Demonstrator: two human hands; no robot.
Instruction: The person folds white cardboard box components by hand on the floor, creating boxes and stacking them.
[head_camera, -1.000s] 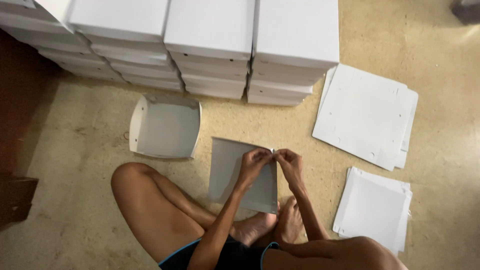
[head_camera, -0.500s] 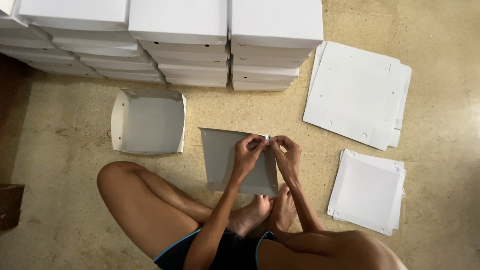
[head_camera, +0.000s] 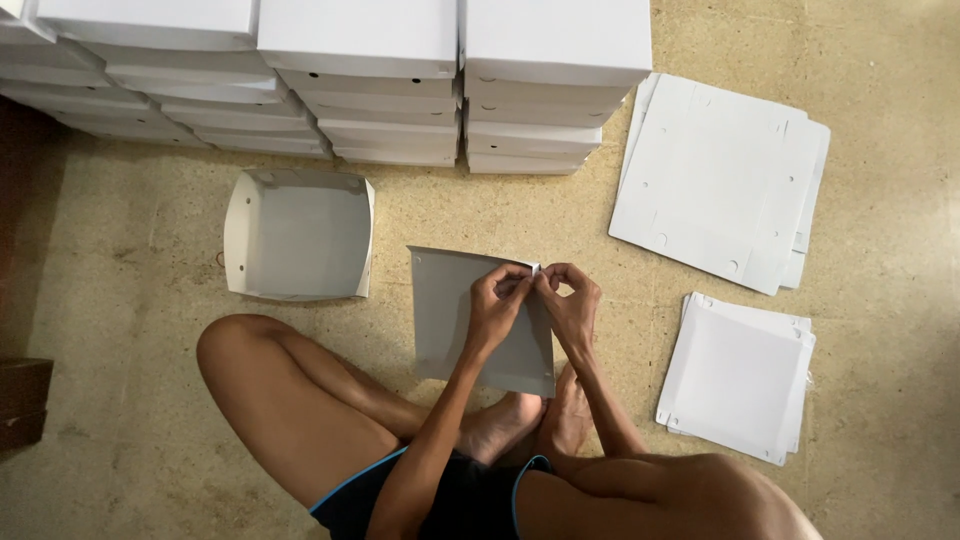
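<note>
I sit cross-legged on the floor with a grey-white cardboard box blank (head_camera: 455, 320) in front of my feet. My left hand (head_camera: 497, 305) and my right hand (head_camera: 570, 300) both pinch its far right corner, where a small flap is folded up. The fingertips of the two hands meet at that corner. The rest of the sheet lies flat toward my left, partly hidden by my left forearm.
A folded open box tray (head_camera: 298, 235) lies to the left. Stacks of finished white boxes (head_camera: 360, 80) line the far side. Two piles of flat white blanks lie at the right, a large pile (head_camera: 720, 175) and a smaller pile (head_camera: 740, 375).
The view has shifted a little, so everything sits lower and more to the left. My hands stay pinched on the same corner of the blank.
</note>
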